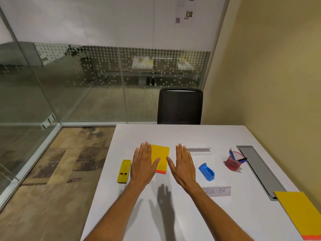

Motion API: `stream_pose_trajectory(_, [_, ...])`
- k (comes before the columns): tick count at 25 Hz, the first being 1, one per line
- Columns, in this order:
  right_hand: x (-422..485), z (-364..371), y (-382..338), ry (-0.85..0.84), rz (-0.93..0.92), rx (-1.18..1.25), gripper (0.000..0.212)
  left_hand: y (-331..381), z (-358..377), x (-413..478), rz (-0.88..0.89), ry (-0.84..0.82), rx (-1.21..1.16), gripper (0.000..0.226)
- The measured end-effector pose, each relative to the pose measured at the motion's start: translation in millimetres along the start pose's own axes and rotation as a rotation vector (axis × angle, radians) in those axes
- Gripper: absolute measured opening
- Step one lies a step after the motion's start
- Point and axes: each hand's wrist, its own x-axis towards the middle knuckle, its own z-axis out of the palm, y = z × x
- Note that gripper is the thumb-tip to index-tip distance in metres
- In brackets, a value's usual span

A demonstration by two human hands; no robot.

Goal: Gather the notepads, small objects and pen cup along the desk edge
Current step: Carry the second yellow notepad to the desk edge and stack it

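A white counter [173, 134] fills the lower right of the view. Beyond its far edge, at about twelve o'clock, stands a black chair [179, 106], its back facing the counter. On the counter's right side, toward three o'clock, a long grey cable tray [257, 164] runs along the yellow wall [271, 75]. A strip of grey tape [199, 151] lies near one o'clock, and a second tape label [218, 191] with handwritten letters lies nearer, at about four o'clock. A glass partition [78, 80] with dotted frosting spans from nine to twelve o'clock. Patterned brown flooring [57, 171] shows at eight o'clock.
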Motion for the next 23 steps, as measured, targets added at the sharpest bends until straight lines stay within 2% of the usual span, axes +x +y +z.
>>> stream_pose_trajectory(9, [55.2,101.5,-9.5,-0.059,0.062,-0.027,0.078,-85.7,72.0,54.9,0.048,-0.145,0.029,0.087])
stream_pose_trajectory(23, [90.6,223.4,39.0,-0.201,0.158,-0.05,0.074,-118.0,193.0,125.4,0.057,-0.317,-0.02,0.084])
